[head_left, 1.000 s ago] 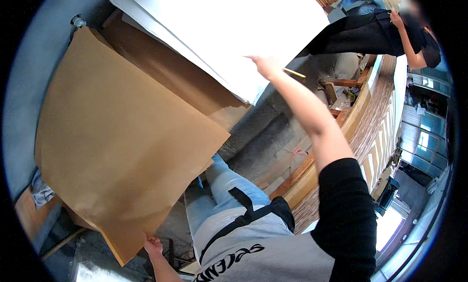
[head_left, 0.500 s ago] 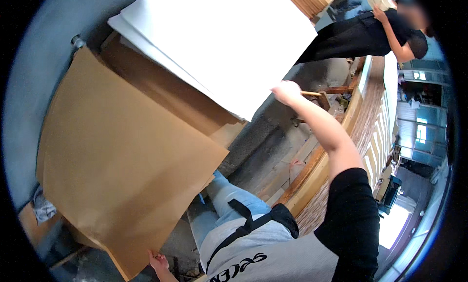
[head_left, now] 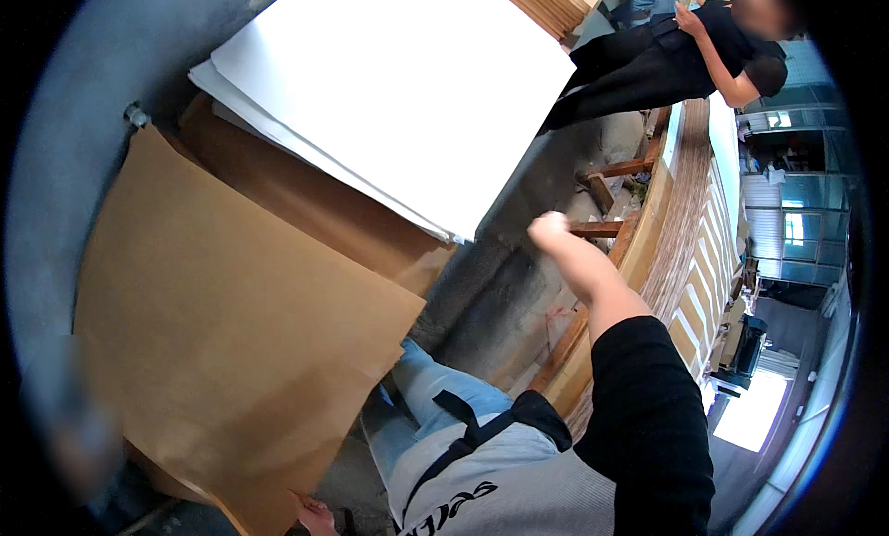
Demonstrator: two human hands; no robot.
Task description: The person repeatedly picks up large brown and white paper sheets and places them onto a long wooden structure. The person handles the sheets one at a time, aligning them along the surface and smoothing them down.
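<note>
At the far left a metal fitting [head_left: 137,115] is sticking out beside the large brown sheets [head_left: 250,305], which are spreading down toward the person's legs. The left hand [head_left: 315,515] is pinching their near edge, thumb and fingers clamped on it. Just beyond, a stack of white sheets [head_left: 389,101] is resting over darker brown material. The right hand [head_left: 550,229] is hanging in the air, apart from the white stack; it's blurred, so I can't tell whether it's gripping anything. Farther right, a co-worker [head_left: 630,64] in black is standing near a long, streaky brown pile [head_left: 681,184].
</note>
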